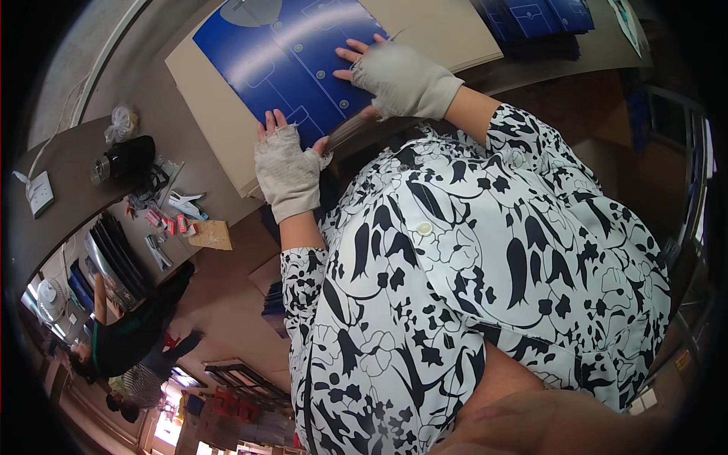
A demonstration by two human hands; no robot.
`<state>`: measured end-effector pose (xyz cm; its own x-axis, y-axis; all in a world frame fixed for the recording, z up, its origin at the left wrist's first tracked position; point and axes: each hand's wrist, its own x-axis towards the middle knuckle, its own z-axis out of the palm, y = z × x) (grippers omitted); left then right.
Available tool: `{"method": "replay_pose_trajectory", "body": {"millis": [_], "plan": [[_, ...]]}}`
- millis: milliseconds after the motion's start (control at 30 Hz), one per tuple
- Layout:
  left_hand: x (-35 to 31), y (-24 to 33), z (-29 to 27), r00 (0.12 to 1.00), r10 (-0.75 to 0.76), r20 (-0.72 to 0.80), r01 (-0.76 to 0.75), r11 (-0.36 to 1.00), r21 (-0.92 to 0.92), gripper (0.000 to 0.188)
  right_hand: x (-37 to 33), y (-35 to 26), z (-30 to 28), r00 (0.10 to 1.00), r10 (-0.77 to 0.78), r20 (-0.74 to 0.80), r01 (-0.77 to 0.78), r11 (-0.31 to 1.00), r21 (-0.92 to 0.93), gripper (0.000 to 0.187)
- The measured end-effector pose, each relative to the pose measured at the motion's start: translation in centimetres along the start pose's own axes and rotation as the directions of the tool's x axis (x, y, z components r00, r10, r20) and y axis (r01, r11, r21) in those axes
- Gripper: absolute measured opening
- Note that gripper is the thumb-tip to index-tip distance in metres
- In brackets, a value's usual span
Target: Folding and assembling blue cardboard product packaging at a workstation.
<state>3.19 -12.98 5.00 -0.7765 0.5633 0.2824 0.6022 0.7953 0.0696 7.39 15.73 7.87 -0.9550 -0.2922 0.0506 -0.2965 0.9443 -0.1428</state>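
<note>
A glossy blue printed sheet [265, 64], with a jacket-like design of buttons and pocket outlines, lies on a pale beige board or stack of boards [447, 34]. My left hand [290, 163], in a worn fingerless white glove, rests at the sheet's near left edge with its fingers extended. In a matching frayed glove, my right hand [402, 80] lies over the sheet's right edge, fingers spread. Neither hand grips anything that I can see.
More blue printed sheets [531, 21] are stacked at the upper right. On the grey table [72, 171] to the left are a black object [125, 161], a stapler-like tool [186, 203], small red-and-white boxes [168, 222] and a tan block [212, 235]. Other people [136, 330] work at lower left.
</note>
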Motion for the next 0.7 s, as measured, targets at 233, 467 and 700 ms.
{"method": "replay_pose_trajectory", "body": {"millis": [233,467,700], "plan": [[-0.2,-0.2,0.3,0.999,0.019,-0.031,-0.021,0.999,-0.037,0.107,1.5,-2.2,-1.3,0.986,-0.149,0.076,0.137,0.98,0.148,0.06],[-0.2,-0.4,0.2,0.999,0.021,-0.047,-0.026,0.994,-0.108,0.106,2.0,-1.9,-0.5,0.982,-0.157,0.105,0.142,0.98,0.136,0.057],[-0.4,-0.6,0.6,0.996,0.027,-0.08,-0.034,0.995,-0.095,0.107,2.1,-1.7,0.3,0.983,-0.17,0.07,0.157,0.973,0.169,0.057]]}}
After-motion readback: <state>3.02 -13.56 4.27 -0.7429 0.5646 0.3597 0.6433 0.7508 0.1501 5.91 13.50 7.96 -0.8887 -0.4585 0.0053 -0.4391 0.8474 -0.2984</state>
